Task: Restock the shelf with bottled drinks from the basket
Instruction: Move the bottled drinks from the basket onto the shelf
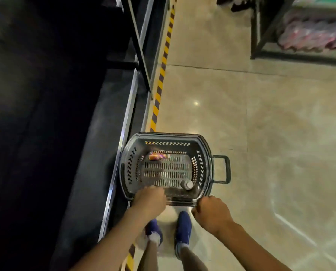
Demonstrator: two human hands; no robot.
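Basket on floor beside shelf: orange bottle lying, clear bottle upright. Left hand grips near rim. Right hand curled at near corner, hold unclear.

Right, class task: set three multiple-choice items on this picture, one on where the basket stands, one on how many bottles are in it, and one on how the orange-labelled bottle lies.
1. Where does the basket stand?
A. on a shelf board
B. on the floor beside the dark shelf unit
C. on a trolley

2. How many bottles does it hold?
A. none
B. two
C. five

3. How does the orange-labelled bottle lie?
A. on its side
B. upright
C. across the rim

Key:
1 B, it sits on the tiles by the striped tape.
2 B, only the orange-labelled one and a white-capped bottle show.
3 A, its length runs flat along the basket's bottom.
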